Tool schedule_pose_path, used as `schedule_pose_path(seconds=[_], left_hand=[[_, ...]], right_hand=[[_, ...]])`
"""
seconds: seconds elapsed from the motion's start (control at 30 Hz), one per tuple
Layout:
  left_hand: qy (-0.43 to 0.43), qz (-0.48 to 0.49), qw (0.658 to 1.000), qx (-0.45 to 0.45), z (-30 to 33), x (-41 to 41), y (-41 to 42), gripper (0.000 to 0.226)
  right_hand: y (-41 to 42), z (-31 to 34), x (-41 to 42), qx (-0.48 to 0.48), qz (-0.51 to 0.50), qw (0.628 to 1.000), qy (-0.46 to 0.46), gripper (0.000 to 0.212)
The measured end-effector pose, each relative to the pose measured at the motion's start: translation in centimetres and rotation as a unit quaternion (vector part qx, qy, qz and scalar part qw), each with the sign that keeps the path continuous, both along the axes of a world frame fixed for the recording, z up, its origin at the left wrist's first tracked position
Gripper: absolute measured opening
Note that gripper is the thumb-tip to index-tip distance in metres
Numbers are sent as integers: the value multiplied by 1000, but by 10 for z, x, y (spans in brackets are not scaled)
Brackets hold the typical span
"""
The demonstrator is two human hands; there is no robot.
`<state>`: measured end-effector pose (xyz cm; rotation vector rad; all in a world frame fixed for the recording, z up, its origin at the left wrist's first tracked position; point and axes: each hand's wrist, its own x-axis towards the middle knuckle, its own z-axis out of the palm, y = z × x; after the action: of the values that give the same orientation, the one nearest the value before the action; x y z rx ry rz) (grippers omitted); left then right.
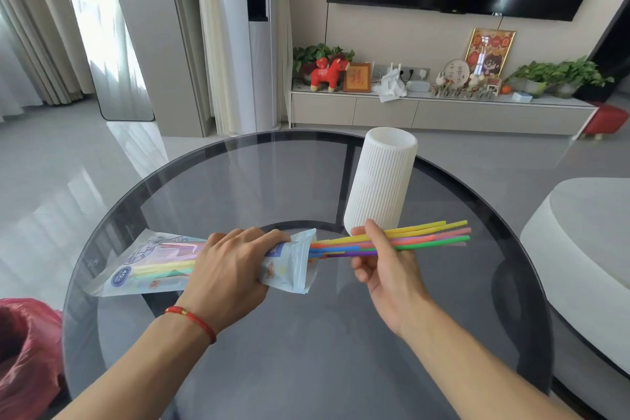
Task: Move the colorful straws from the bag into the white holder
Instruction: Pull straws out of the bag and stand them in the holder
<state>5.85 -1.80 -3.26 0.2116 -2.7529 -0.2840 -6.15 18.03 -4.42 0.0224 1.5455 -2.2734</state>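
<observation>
Straws (426,235) ran level from the bag (289,259) mouth through the right hand (381,262), tips jutting past it to the right. Right hand was pinched shut on the bundle, palm up. Left hand (228,269) was closed around the bag's middle, palm down, bag held above the table (306,351). White holder (380,184) stood upright just behind the right hand, near the table's far edge; glass in front lay bare.
</observation>
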Motion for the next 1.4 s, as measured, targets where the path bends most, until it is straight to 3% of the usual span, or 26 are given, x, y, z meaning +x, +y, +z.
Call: schedule_pose_path(seconds=[0.2,0.37,0.57,0.7,0.8,0.93,1.07,1.27,1.33,1.4], left_hand=[[-40,19,999,-28,-6,3,-11,42],[-117,26,992,-47,-14,5,-15,65],[-153,11,987,-53,-20,6,-3,96],[-169,-33,984,-40,-20,4,14,125],[-85,-98,990,52,-16,-4,37,107],[-34,-129,960,245,-17,-14,74,89],[1,-74,925,373,-18,-16,86,72],[55,-75,901,423,-15,-11,84,37],[58,-72,892,442,-15,-12,84,19],[40,-61,889,451,-15,-13,85,16]], right_hand=[[38,13,-31,71,-74,987,126,29],[92,31,-49,145,-104,958,224,29],[122,109,-67,290,-19,872,394,27],[110,161,-66,370,53,804,461,26],[82,180,-54,390,94,782,477,25],[38,176,-22,410,139,756,490,26],[7,161,7,380,145,766,498,28],[-8,147,19,270,136,849,433,37],[-8,145,19,252,157,866,403,39],[-8,140,18,256,152,867,399,38]])
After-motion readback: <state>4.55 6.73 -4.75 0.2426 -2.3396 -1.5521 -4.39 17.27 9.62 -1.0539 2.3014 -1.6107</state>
